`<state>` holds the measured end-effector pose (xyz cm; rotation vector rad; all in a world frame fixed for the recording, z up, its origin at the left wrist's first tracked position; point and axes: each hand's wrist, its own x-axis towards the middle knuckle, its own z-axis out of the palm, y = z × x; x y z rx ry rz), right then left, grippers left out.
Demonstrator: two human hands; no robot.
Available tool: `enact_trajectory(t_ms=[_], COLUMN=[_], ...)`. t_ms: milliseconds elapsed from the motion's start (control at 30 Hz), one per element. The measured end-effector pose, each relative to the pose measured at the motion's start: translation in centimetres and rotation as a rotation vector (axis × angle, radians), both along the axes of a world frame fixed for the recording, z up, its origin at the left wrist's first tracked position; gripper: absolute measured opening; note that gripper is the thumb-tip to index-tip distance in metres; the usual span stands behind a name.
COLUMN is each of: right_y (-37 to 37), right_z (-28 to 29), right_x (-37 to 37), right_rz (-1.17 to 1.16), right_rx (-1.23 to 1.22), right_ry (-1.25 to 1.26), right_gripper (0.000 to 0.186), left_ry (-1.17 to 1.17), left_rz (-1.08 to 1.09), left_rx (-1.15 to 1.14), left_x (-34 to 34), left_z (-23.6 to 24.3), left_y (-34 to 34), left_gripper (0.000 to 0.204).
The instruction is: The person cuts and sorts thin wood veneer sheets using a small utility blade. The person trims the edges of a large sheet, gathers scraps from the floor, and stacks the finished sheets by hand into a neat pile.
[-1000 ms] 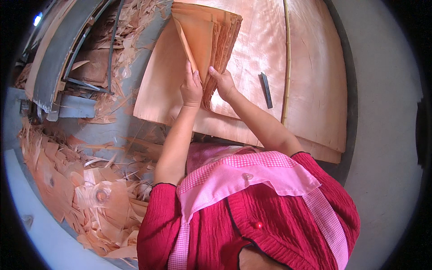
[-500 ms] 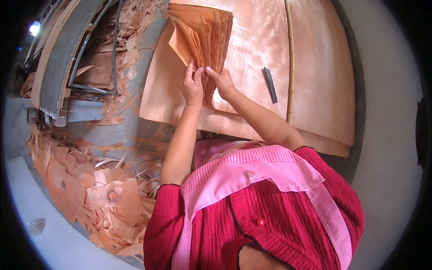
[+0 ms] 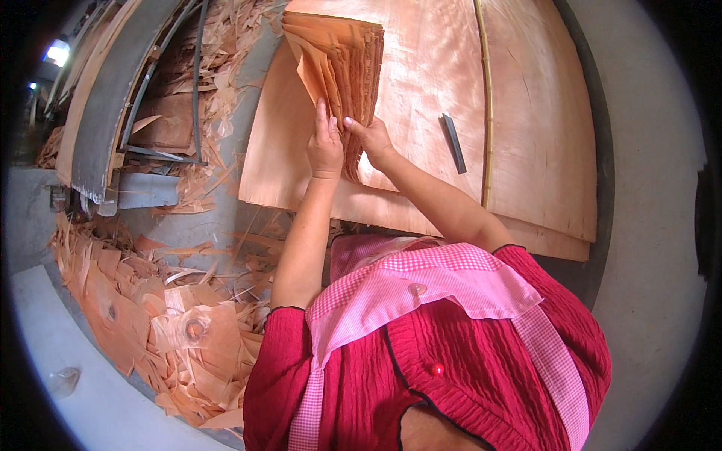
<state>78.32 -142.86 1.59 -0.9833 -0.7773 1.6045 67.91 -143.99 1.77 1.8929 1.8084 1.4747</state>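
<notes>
A thick bundle of thin, orange-brown wood veneer sheets [image 3: 342, 68] stands on edge between my hands, fanned wider toward its far end. My left hand [image 3: 325, 150] presses against the bundle's left side, fingers pointing away from me along the outermost sheet. On the opposite side, my right hand [image 3: 371, 141] grips the near part, its thumb over the sheet edges and its other fingers hidden behind the bundle. Underneath lies a broad stack of large pale veneer sheets [image 3: 421, 158]. A dark, narrow blade-like strip [image 3: 453, 143] rests on that stack, right of my right hand.
A long thin yellowish stick [image 3: 486, 105] lies across the large sheets on the right. Veneer scraps [image 3: 180, 331] are heaped on the floor at left. A metal frame with boards [image 3: 124, 98] stands at the far left. A pale wall or floor strip borders the right.
My left hand has pushed the flared outer sheets rightward, closer against the bundle, and its fingers are straighter. The right hand keeps its hold. The whole view has shifted slightly.
</notes>
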Motion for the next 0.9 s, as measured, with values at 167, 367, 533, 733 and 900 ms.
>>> enact_trajectory(t_ms=[167, 367, 533, 733, 900], right_y=[0.0, -0.1, 0.0, 0.0, -0.1], right_z=[0.0, 0.4, -0.1, -0.2, 0.4], right_x=[0.0, -0.2, -0.2, -0.3, -0.3], right_rz=[0.006, -0.013, -0.006, -0.007, -0.02], right_rx=[0.007, 0.022, 0.041, 0.006, 0.005], right_ry=[-0.015, -0.053, -0.048, 0.008, -0.01], right_gripper=[0.025, 0.025, 0.024, 0.023, 0.022], left_ry=[0.013, -0.084, 0.001, -0.107, -0.117], left_rz=[-0.002, 0.07, 0.054, 0.064, 0.047], left_rx=[-0.087, 0.096, 0.082, 0.0, 0.084], left_x=[0.1, 0.3, 0.2, 0.4, 0.2], left_z=[0.7, 0.2, 0.2, 0.2, 0.0], left_y=[-0.5, -0.2, 0.0, -0.1, 0.0], left_gripper=[0.044, 0.048, 0.043, 0.04, 0.042])
